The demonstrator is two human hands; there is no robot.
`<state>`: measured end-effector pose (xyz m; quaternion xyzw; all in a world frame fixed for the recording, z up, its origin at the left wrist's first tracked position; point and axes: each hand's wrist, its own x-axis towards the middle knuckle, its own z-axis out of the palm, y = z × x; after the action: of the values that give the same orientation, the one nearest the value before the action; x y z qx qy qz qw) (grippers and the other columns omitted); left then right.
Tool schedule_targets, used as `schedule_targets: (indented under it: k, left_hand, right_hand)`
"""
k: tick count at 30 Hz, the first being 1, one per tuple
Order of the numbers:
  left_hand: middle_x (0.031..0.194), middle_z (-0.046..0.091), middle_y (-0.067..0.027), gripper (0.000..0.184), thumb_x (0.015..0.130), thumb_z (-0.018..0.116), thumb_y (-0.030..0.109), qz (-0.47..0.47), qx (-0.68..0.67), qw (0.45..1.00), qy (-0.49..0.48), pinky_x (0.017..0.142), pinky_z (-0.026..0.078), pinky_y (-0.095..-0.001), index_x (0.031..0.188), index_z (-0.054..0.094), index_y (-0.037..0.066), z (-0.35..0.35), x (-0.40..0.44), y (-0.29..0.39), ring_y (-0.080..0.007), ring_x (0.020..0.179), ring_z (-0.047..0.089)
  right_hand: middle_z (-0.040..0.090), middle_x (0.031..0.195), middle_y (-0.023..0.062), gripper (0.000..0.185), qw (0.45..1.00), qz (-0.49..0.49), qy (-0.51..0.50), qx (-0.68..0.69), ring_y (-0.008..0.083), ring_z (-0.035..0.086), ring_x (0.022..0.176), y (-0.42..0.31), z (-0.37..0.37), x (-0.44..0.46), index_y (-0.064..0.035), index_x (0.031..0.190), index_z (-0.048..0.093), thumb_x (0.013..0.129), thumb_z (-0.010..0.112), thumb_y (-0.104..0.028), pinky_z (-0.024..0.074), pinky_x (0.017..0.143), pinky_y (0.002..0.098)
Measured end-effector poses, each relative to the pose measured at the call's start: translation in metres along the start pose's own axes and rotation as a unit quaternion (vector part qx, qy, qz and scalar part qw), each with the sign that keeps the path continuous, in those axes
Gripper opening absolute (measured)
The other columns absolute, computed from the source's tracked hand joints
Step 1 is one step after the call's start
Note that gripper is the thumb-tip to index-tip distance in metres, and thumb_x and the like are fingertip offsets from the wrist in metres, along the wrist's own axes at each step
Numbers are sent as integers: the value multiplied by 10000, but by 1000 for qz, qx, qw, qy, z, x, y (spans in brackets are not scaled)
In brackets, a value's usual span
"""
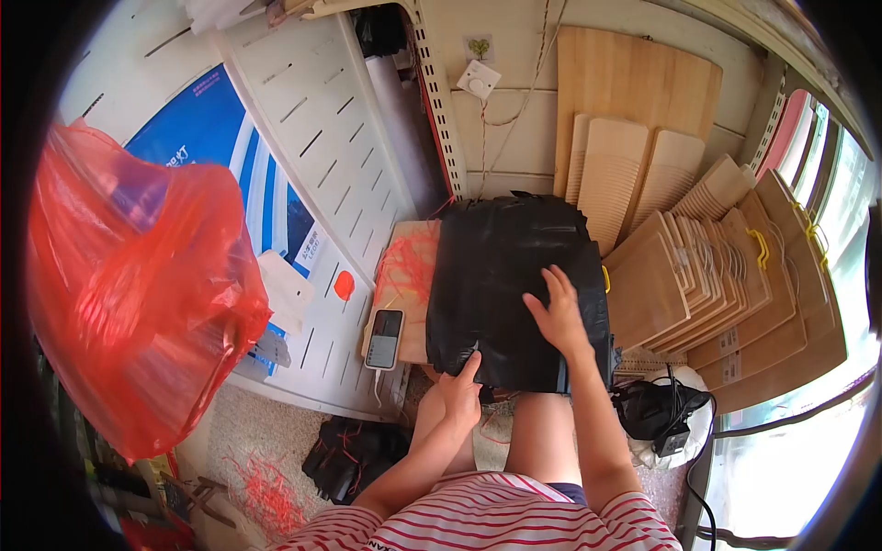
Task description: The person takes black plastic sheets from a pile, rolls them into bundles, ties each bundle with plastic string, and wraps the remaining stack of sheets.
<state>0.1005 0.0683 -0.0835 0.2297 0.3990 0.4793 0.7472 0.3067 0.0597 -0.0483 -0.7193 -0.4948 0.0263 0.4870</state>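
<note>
Two bare hands over a flat black plastic bundle (514, 275)

The bundle, squarish and glossy with ragged edges, lies right in front of the seated person's knees, partly covering a pale wooden surface (415, 332). The person's right hand (560, 317) is open over its right half, fingers spread and pointing away from the body; whether the palm presses down, I can't tell from here. The left hand (457, 390) is at the near left edge, index finger extended onto the plastic and the other fingers curled; I can't make out whether it grips the edge.

Just left of the bundle, a tangle of thin red plastic strands (410, 264) lies on the wood, and nearer the person is a white-edged smartphone (384, 340) with its screen lit and a white cable (378, 389) plugged in. A crumpled black plastic heap (354, 459) sits on the speckled floor, with more loose red shreds (269, 491) near it.

Over on the far left bulges a big translucent red plastic bag (138, 294), before a white slotted metal panel (317, 147). To the right, ridged pale wooden washboards (611, 165) lean beside a row of wooden cutting boards (726, 275).
</note>
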Motion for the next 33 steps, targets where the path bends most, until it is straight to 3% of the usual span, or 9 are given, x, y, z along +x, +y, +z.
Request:
schedule_targets:
  k: [3,4,15,19,21,24,26,30,33]
  left_hand:
    - [1053,682,-34,344,818,799,133,4,94,995,27,702,514,-276,1110,632,65,2,4,1,-136,895,657]
    - [1050,681,-21,300,828,789,113,9,87,996,24,732,511,-262,1087,648,55,9,3,3,-117,893,643]
    - [1049,684,-14,248,847,749,33,48,-13,995,-85,789,506,-244,1080,665,22,25,6,6,-101,890,632]
    - [906,679,1,166,879,718,79,143,219,957,-125,704,483,-226,1009,665,-9,31,0,3,-51,782,592]
    - [894,682,-10,230,891,694,101,197,320,912,-163,733,491,-242,1076,649,-28,39,-3,4,-62,806,592]
    - [975,687,-69,283,871,699,83,249,380,872,-183,788,510,-292,1107,623,-54,62,-14,11,-141,865,642]
    - [1133,650,-172,394,825,686,58,383,459,768,-228,909,498,-358,1185,587,-66,76,-20,15,-284,1031,649]
    - [1305,543,-215,487,784,657,32,373,518,727,-254,1017,458,-408,1248,550,-71,81,-21,8,-371,1190,553]
    - [1326,518,-210,516,774,662,33,369,570,674,-292,1030,445,-406,1264,539,-71,86,-27,5,-372,1209,532]
  right_hand:
    - [409,1467,248,613,926,170,0,338,343,409,1366,22,65,5,59,1422,397,964,614,-286,339,1109,379]
    - [431,1467,212,613,911,259,-38,318,284,427,1357,24,73,4,52,1452,359,998,553,-311,336,1108,348]
    - [440,1474,169,549,902,232,51,360,242,393,1385,-10,64,-3,27,1452,385,1034,488,-313,298,1141,329]
    - [439,1480,166,624,865,287,31,411,256,396,1384,12,86,-13,31,1458,371,1020,491,-397,299,1135,330]
    - [392,1508,163,659,792,323,48,515,231,377,1391,6,77,-11,38,1459,363,1021,473,-441,287,1151,330]
    - [485,1432,157,675,820,307,34,482,216,417,1357,-3,54,-13,45,1415,438,999,504,-482,309,1126,312]
    - [539,1389,156,602,867,281,44,408,209,474,1306,10,50,-17,44,1373,498,1007,508,-434,333,1092,302]
    - [662,1166,242,371,976,111,91,166,285,668,1064,-5,1,-23,57,1280,569,953,594,-117,517,884,336]
    - [664,1158,242,362,986,77,107,106,321,669,1059,-1,-26,-18,45,1264,586,958,588,-148,516,884,349]
